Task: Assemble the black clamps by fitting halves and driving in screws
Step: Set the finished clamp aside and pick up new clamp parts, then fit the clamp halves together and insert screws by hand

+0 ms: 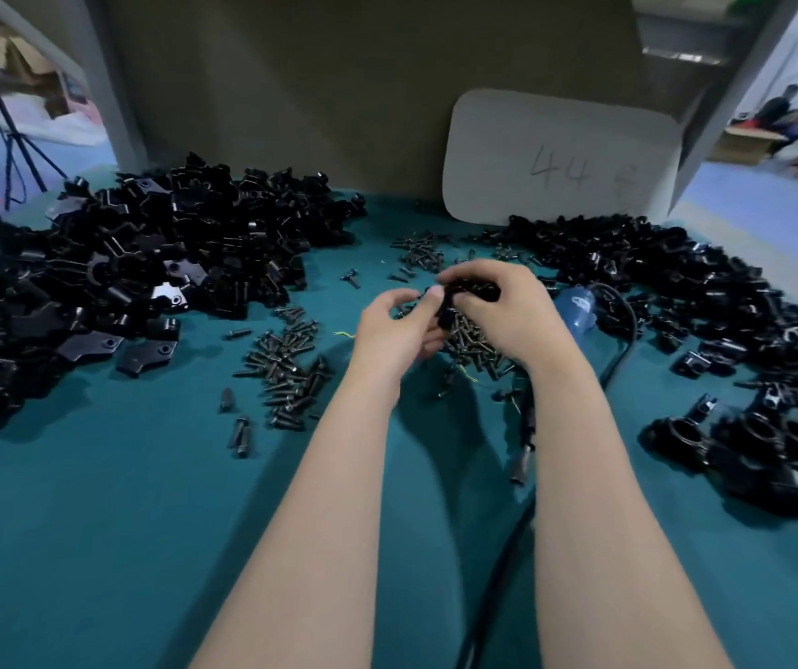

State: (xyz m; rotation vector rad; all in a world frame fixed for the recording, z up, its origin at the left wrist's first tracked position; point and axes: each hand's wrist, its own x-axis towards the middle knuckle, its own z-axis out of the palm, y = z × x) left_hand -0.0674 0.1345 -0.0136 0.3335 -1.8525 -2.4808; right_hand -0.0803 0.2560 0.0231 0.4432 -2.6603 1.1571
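Note:
Above the middle of the teal table [122, 523], my right hand [498, 311] grips a black clamp piece [464, 294] from above. My left hand [394, 330] is close beside it, fingers curled, its fingertips touching the piece's left end. Whether the left hand holds a screw is hidden. Loose black screws [286, 369] lie scattered under and left of the hands. A large heap of black clamp halves [136, 268] fills the left side. A second heap of smaller black clamp halves [667, 282] spreads on the right. Assembled clamps [764, 451] lie at the near right.
A blue-bodied power screwdriver [578, 311] lies just right of my right hand, its black cable [522, 427] running toward me. A white card marked 44 [561, 161] leans on the back wall. A person sits far off at the upper right.

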